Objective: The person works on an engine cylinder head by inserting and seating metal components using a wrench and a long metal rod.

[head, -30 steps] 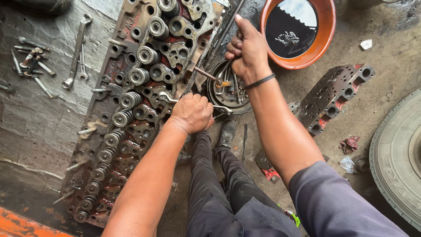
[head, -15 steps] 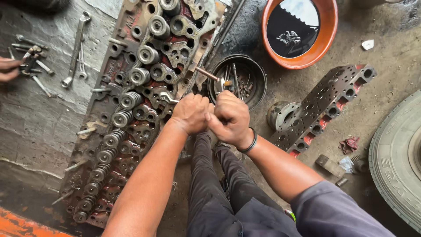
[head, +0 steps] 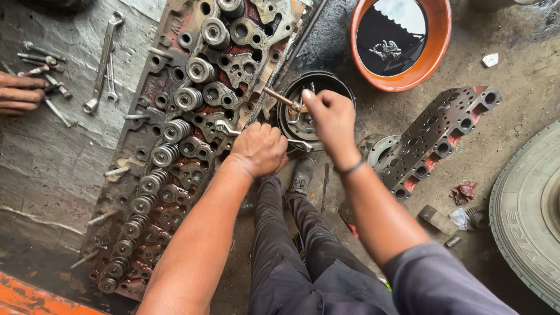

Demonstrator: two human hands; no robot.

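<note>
Since the earlier frame, the right hand (head: 329,119) has moved away from the left and up over the round black pan (head: 344,93), fingers (head: 312,100) pinched on a small brass-coloured part (head: 297,107) at the tip of a thin rod. Left hand (head: 259,149) stays fisted, fingers pressed tight around the handle of a spanner (head: 224,126) whose head sits among the valve springs of the cylinder head (head: 175,146). That spanner looks stiff, steel and probably oily, best gripped far down the handle; the small part looks light and easy to drop. Beside them lies the long, rusty cylinder head, evidently heavy, on a concrete floor (head: 513,81). Farther out sit an orange basin (head: 437,52) of dark oil, a second perforated head casting (head: 437,137), a tyre (head: 525,216), loose spanners (head: 102,61) and another person's hand (head: 20,93) among bolts.
</note>
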